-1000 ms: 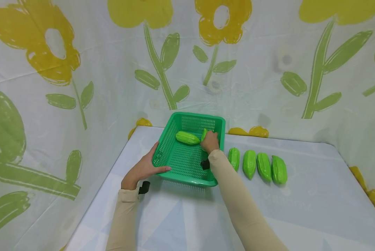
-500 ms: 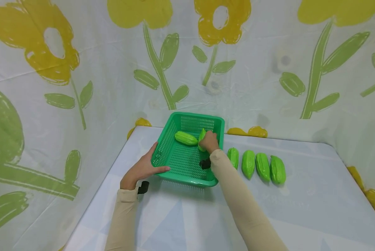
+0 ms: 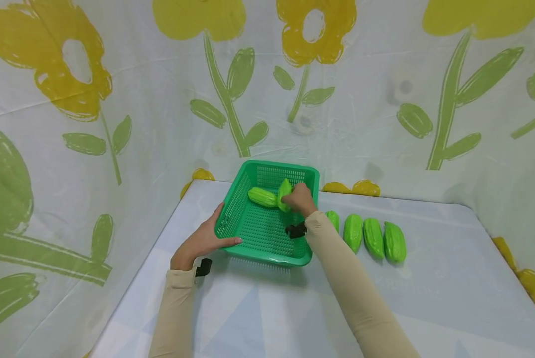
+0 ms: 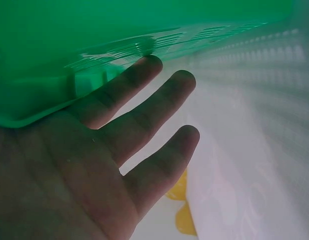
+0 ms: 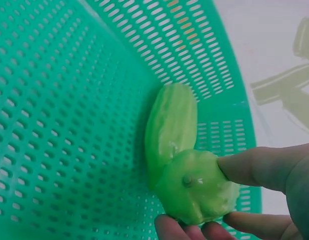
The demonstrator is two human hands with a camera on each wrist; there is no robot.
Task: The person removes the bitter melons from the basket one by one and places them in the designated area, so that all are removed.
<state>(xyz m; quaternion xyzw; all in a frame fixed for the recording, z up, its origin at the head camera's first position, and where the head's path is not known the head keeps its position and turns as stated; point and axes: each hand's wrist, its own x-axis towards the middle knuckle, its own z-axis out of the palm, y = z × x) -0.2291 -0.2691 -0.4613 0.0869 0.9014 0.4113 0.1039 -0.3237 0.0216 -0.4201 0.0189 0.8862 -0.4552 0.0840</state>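
Note:
In the head view a green plastic basket point(image 3: 267, 256) stands at the back of the table. My left hand point(image 3: 200, 243) holds its near left corner, the thumb over the rim. In the left wrist view, spread fingers point(image 4: 144, 117) of that hand lie under and along the basket's outside. Inside the basket my right hand point(image 3: 300, 199) grips a ribbed green gourd point(image 5: 192, 187) between thumb and fingertips, its stem end towards the right wrist camera. Touching it, or nearly so, is a second ribbed gourd point(image 3: 263, 197), lying by the back wall.
Right of the basket several more green gourds lie in a row, among them one gourd point(image 3: 353, 232) and, at the far end, another gourd point(image 3: 394, 242). My right forearm partly covers the nearest. A flower-printed curtain point(image 3: 361, 109) stands behind the pale table point(image 3: 451, 278).
My right hand has moved slightly left and back with the gourd, bringing it up close beside the gourd in the basket. The left hand has stayed on the basket corner.

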